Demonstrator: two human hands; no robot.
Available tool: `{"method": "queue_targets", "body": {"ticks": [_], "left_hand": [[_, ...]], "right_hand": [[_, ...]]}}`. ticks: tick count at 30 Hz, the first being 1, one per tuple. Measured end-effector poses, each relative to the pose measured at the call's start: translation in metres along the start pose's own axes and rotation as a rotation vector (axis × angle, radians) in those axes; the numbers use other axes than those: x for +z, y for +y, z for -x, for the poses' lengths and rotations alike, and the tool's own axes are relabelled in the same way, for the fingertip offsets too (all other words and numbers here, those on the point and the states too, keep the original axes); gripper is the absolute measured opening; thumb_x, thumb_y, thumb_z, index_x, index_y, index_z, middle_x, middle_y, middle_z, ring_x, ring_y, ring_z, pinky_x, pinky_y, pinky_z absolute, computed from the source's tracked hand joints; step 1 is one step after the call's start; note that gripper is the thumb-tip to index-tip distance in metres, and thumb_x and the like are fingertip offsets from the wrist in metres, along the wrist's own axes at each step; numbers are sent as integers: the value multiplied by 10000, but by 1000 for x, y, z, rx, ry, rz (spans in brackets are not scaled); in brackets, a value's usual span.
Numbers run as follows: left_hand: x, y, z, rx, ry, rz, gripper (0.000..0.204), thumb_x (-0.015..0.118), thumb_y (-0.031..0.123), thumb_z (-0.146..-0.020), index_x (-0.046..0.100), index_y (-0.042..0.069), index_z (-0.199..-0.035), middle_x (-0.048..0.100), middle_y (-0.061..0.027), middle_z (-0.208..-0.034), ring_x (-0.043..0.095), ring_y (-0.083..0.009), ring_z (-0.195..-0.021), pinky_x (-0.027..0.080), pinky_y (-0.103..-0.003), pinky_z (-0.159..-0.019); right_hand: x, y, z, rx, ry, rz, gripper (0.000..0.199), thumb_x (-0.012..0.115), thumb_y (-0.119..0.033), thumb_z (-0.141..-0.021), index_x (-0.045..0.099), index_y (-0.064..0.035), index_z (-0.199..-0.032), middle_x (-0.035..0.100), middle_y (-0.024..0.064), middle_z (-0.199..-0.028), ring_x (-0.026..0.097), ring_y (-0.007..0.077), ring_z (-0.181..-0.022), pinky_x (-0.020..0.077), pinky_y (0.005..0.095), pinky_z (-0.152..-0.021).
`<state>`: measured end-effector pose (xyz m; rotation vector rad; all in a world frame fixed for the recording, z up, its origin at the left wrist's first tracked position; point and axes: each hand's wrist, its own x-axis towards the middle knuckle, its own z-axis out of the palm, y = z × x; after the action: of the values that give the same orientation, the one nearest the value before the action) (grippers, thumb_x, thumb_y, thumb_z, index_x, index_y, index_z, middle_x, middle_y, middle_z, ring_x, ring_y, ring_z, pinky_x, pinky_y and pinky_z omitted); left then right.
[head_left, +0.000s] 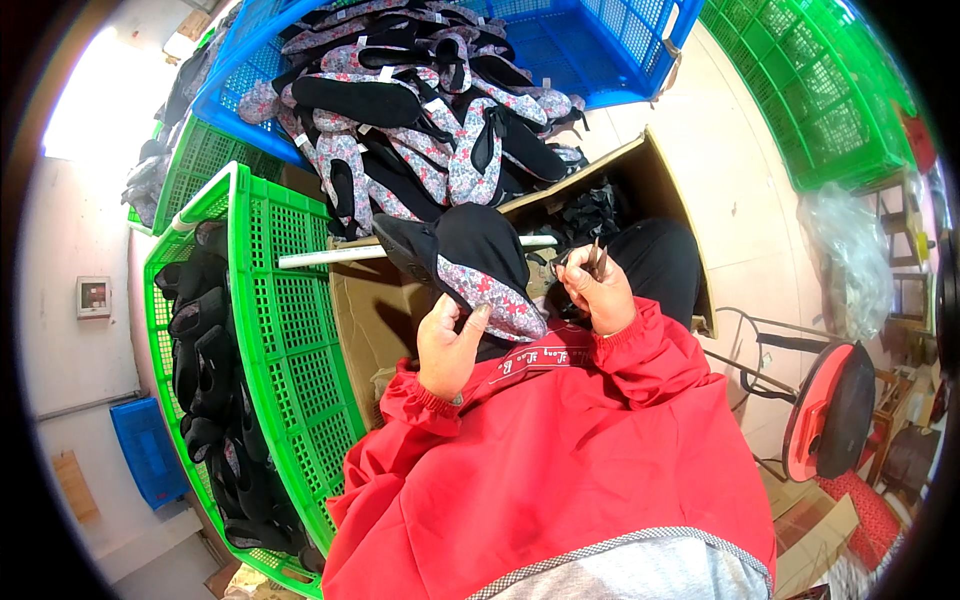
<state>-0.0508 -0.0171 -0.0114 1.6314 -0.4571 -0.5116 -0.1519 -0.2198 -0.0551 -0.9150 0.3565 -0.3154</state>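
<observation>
My left hand (450,348) is closed on the edge of a floral cloth shoe (490,298), thumb on the patterned side. The shoe, grey with red flowers and a black part toward its far end, lies slanted over my dark-clad knee. To the right, my right hand (598,290) is closed on a small pair of thread snips (598,260), whose two pointed metal tips stick up, slightly apart. The snips are away from the shoe. Red sleeves and a red apron (560,430) cover my arms and lap.
Ahead, a blue crate (610,50) holds a heap of similar floral shoes (475,150). On my left stands a green crate (295,330) with dark shoes (215,350). A cardboard box (670,190) with black scraps sits between my knees. A red-and-black stool (825,410) stands right.
</observation>
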Motion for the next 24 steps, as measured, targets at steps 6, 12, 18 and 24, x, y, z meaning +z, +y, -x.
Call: {"method": "queue_targets", "body": {"ticks": [6,12,18,24], "left_hand": [[3,3,4,-4,59,-49,155,605,17,-910,613,-16,-1061,657,-46,-962,598,-93,-851,481,-251,-780],[14,-3,13,52,144,92,120,586,17,-932,600,-18,-1047,649,-39,-960,595,-91,-870,481,-248,-788],[1,9,22,280,167,-646,68,693,45,-828,637,9,-839,643,-103,-764,629,-236,-690,490,-323,-642],[1,76,23,749,51,-764,147,733,-2,-677,645,18,-793,633,-91,-760,614,-289,-706,496,-381,-674]], "right_hand": [[21,5,12,4,59,-169,135,602,-184,-952,502,-95,-953,594,74,-880,532,82,-574,317,191,-427],[60,4,25,-150,252,-112,129,535,-160,-986,438,-75,-992,613,105,-858,624,136,-626,423,201,-463],[59,16,26,-282,216,21,125,529,-115,-984,423,-48,-993,594,94,-792,604,149,-670,499,250,-623],[58,22,28,-331,148,29,151,523,-142,-992,438,-19,-971,602,89,-802,595,123,-665,492,233,-620]]}}
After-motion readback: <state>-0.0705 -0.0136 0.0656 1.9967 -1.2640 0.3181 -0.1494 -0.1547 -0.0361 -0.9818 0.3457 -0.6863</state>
